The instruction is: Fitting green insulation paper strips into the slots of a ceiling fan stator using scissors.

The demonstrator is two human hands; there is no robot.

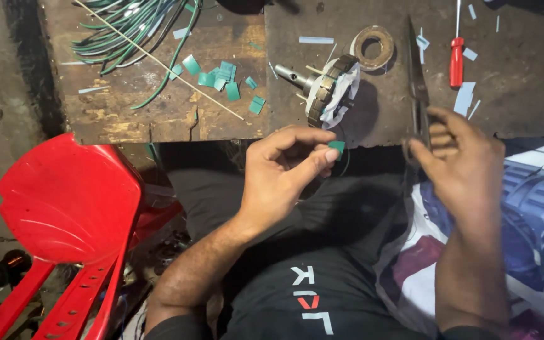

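Left hand (278, 173) pinches a small green paper slip (337, 147) between thumb and forefinger, held just below the motor core (330, 89), apparently ready for fitting into its slots. Right hand (458, 157) is closed around the handles of a pair of dark scissors (417, 82), blades pointing away past the right of the core, likely kept at hand for trimming. The core lies on its side on the wooden counter (127, 119). Left of the core lie more cut green slips (218, 77) and green wires (127, 31); right of it, a tape roll (374, 45) and a red screwdriver (456, 60).
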